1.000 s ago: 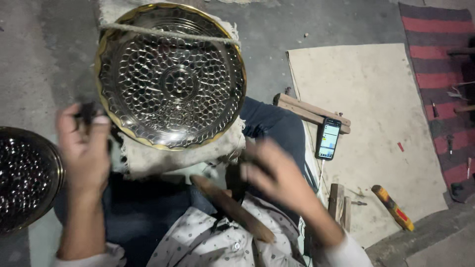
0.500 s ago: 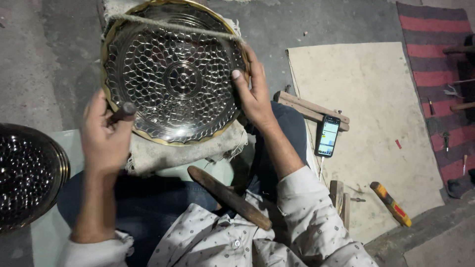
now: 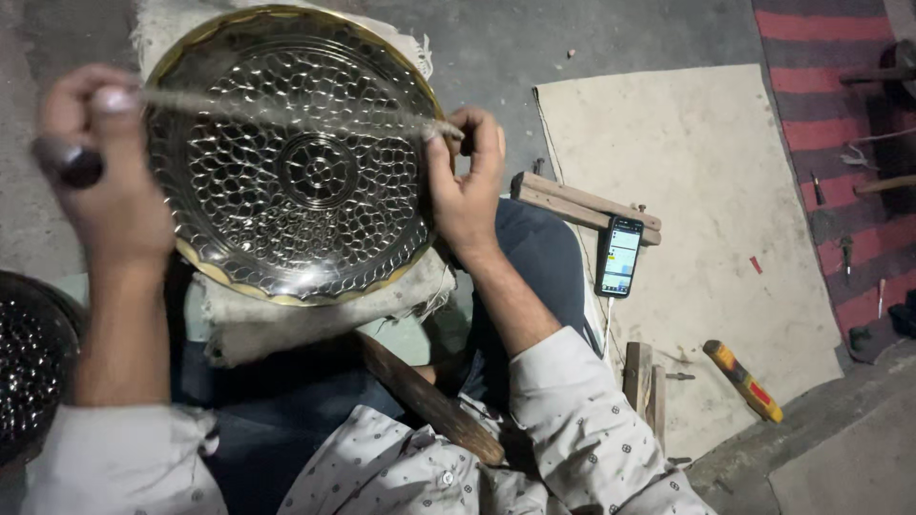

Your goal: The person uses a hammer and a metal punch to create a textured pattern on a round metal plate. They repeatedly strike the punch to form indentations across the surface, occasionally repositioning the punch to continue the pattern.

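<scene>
A round, shiny embossed metal tray (image 3: 296,172) with a brass rim rests on folded burlap cloth (image 3: 315,310) over my lap. A taut cord (image 3: 286,110) stretches across the tray's upper part. My left hand (image 3: 100,176) is raised at the tray's left edge, fingers closed on the cord's end and on a dark-handled tool (image 3: 67,162). My right hand (image 3: 468,181) pinches the cord's other end at the tray's right rim. A wooden-handled tool (image 3: 429,396) lies across my lap below the cloth.
A second embossed tray (image 3: 29,367) sits at the left edge. To the right lie wooden strips (image 3: 582,205), a lit phone (image 3: 618,256), a beige mat (image 3: 687,229), a yellow-and-red tool (image 3: 744,381) and a striped rug (image 3: 849,105).
A second ago my right hand was low over my lap; it rose to the tray's right rim and now pinches the cord. The left hand lifted higher, and the cord is stretched straight.
</scene>
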A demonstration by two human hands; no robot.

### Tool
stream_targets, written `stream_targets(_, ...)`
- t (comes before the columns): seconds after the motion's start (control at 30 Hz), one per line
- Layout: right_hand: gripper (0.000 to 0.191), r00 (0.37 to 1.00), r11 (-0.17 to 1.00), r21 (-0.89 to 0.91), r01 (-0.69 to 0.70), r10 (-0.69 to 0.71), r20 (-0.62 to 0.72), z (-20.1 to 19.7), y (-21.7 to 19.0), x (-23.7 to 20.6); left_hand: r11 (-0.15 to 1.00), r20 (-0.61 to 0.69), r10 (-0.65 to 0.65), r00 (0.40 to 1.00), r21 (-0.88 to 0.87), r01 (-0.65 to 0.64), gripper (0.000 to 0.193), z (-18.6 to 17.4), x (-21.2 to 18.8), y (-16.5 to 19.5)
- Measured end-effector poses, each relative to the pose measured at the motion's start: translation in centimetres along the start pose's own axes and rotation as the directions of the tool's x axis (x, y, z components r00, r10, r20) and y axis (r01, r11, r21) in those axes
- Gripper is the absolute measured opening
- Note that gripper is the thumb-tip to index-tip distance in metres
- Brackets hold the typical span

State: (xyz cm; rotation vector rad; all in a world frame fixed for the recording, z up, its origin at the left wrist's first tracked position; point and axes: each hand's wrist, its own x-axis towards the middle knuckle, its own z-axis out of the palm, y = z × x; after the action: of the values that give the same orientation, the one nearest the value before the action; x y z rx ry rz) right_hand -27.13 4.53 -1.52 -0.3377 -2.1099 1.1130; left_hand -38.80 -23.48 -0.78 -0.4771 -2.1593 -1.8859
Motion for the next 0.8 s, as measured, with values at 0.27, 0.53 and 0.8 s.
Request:
stream_targets(0.27, 0.024, 0.998, 0.997, 0.055, 0.05, -0.053, 0.046, -0.6, -0.5, 0.0, 0.96, 0.069, 0.074, 0.995, 0.264, -0.089, 0.041, -1.2, -5.8, 2.4)
stream_targets(0.53, 0.033, 0.995, 0.996, 0.054, -0.065, 0.061, 0.077, -1.1, -0.4, -1.0, 0.945, 0.066, 0.12, 0.991, 0.298, -0.134, 0.045, 0.5, -7.0, 3.3)
stream_targets(0.8, 0.03, 0.992, 0.962, 0.27, -0.029, -0.004, 0.123, -1.8, -0.4, -1.0, 0.99, 0.081, 0.093, 0.992, 0.101, -0.101, 0.064, 0.4, -6.9, 3.8)
